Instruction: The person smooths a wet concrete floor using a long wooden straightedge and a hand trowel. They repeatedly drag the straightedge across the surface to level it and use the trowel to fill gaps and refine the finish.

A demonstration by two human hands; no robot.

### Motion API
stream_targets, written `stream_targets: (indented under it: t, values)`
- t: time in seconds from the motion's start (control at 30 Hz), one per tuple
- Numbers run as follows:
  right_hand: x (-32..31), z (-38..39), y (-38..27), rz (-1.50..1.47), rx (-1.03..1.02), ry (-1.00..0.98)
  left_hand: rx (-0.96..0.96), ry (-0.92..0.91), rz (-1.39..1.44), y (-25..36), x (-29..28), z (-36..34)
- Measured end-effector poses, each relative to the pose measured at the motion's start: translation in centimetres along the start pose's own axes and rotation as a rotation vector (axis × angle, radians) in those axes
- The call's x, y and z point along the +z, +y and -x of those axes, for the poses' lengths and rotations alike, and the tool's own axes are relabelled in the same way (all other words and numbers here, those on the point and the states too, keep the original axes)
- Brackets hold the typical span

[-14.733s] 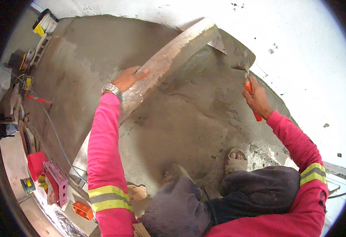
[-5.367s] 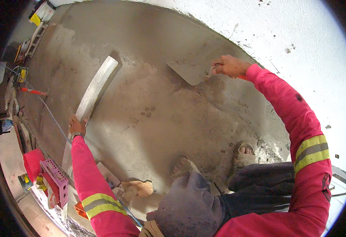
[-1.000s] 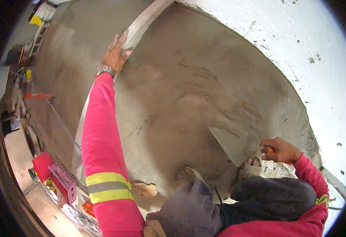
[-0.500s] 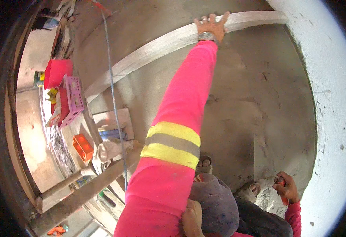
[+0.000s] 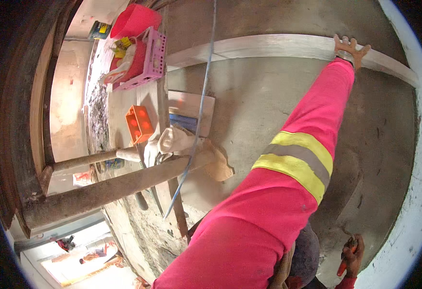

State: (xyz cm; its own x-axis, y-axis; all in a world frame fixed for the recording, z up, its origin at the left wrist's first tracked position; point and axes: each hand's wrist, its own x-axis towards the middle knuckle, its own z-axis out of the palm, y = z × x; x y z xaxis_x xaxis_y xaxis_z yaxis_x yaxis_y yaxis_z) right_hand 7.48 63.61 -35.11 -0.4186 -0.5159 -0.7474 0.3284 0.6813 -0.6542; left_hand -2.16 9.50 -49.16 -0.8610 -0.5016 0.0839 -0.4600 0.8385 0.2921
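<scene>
My left hand [image 5: 351, 47] rests on the long pale straightedge board [image 5: 268, 45] at the upper right, fingers spread over it. The board lies across grey mortar [image 5: 374, 111], its right end against the white wall [image 5: 408, 231]. My pink-sleeved left arm crosses the middle of the view. At the lower right my right hand [image 5: 354, 253] is closed on the orange handle of a trowel [image 5: 343, 264]. The trowel's blade [image 5: 348, 202] lies low on the mortar, hard to tell apart from it.
A red bucket [image 5: 134, 19], pink crate [image 5: 152, 55] and orange crate [image 5: 138, 123] sit along a ledge at the left. Dirty wooden bars [image 5: 100, 188] cross the lower left, beside a white sack [image 5: 170, 142] and a board [image 5: 191, 101]. A blue-grey cord [image 5: 201, 106] runs over them.
The view has swung to the left, bringing more of the ledge and wooden bars into sight. My left hand appears farther right in the picture, still on the board. My right hand keeps the trowel.
</scene>
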Motion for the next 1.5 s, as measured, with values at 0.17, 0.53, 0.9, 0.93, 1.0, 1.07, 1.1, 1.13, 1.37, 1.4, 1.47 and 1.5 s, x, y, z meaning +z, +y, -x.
stream_targets:
  t: [0.17, 0.53, 0.9, 0.93, 1.0, 1.07, 1.1, 1.13, 1.37, 1.4, 1.47, 1.5]
  values:
    - [-0.2, -0.2, -0.1, -0.019, 0.025, -0.011, -0.022, -0.029, 0.034, -0.2, -0.5, 0.0]
    - [0.0, -0.4, 0.4, 0.02, 0.079, 0.005, 0.091, -0.038, -0.053, -1.7, -1.6, 0.6]
    - [-1.4, -2.1, 0.4, 0.302, -0.091, -0.007, 0.233, 0.117, 0.013, -5.1, 1.4, -0.1]
    - [-1.8, -1.8, -1.4, 0.465, -0.184, 0.069, 0.257, 0.007, 0.104, -3.4, -0.4, -0.2]
    - [-1.8, -2.2, -3.9, 0.637, -0.343, 0.163, 0.251, 0.016, 0.069, -4.6, -6.3, 2.2]
    - [-2.6, -3.1, -5.3, 0.66, -0.338, 0.177, 0.186, 0.009, -0.037, -8.3, -10.9, 5.4]
    - [-3.1, -4.1, -6.4, 0.669, -0.267, 0.143, 0.193, -0.017, -0.082, -11.7, -12.4, 7.0]
    - [-2.9, -5.9, -8.4, 0.732, -0.372, 0.186, 0.175, -0.079, -0.103, -12.8, -14.2, 8.1]
    - [3.0, -23.8, -22.8, 0.753, -1.115, 0.361, -0.091, -0.252, -0.258, -21.7, -14.1, 14.4]
    - [4.5, -27.2, -24.5, 0.71, -1.247, 0.413, -0.101, -0.223, -0.287, -22.5, -13.3, 15.0]
    - [6.6, -32.9, -26.7, 0.895, -1.252, 0.64, -0.108, -0.16, -0.332, -23.1, -11.9, 14.9]
    - [6.9, -33.6, -27.5, 0.936, -1.14, 0.617, -0.051, -0.118, -0.306, -22.1, -11.4, 14.8]
